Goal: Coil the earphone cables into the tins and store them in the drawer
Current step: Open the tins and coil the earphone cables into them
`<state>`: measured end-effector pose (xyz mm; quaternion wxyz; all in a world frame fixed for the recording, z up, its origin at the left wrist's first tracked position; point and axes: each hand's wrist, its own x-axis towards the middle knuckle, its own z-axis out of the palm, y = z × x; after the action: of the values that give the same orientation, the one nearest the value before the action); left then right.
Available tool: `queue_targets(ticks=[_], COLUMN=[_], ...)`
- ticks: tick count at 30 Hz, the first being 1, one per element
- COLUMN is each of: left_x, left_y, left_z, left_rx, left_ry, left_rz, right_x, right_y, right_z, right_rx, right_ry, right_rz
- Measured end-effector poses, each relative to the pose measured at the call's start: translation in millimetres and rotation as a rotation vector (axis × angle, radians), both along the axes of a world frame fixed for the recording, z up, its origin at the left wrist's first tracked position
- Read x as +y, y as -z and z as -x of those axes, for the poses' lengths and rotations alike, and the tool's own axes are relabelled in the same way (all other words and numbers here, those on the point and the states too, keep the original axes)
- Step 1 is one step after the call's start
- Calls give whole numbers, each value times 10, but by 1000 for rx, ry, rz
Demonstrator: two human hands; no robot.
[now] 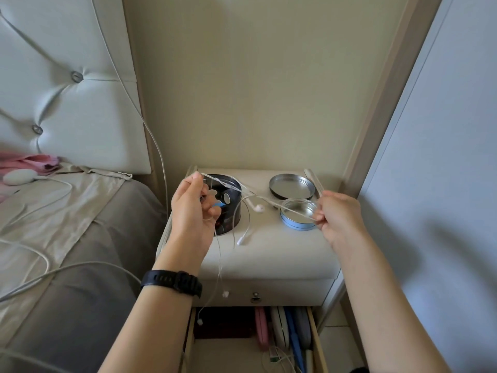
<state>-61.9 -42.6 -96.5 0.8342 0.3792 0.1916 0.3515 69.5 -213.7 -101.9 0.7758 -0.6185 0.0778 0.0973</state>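
A white earphone cable stretches between both hands above the nightstand. My left hand pinches one end over a dark round tin; loose strands and earbuds dangle from it down past the drawer front. My right hand pinches the other end, where the cable forms a loop over a small blue tin. A silver tin lid lies behind that tin. Below, the drawer stands open.
The bed with charger cables fills the left; a padded headboard rises behind it. A wardrobe panel closes the right side. The open drawer holds pink, white and blue flat items and a cable.
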Motion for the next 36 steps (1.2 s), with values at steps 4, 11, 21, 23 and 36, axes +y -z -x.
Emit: queue_targets(ticks=[4, 11, 21, 23, 36], left_x=[25, -84, -225, -216, 47], left_y=[0, 15, 55, 54, 133], left_z=[9, -32, -88, -85, -11], left_rx=[16, 97, 127, 126, 532], left_ry=[-77, 47, 153, 113, -248], left_rz=[-107, -282, -331, -352, -788], right_x=[-73, -12, 316, 293, 13], right_y=[61, 110, 37, 38, -94], right_z=[-43, 149, 539, 494, 241], right_rx=[-72, -203, -595, -574, -635], right_ry=[-5, -668, -950, -889, -452], right_rz=[354, 922, 542, 577, 429])
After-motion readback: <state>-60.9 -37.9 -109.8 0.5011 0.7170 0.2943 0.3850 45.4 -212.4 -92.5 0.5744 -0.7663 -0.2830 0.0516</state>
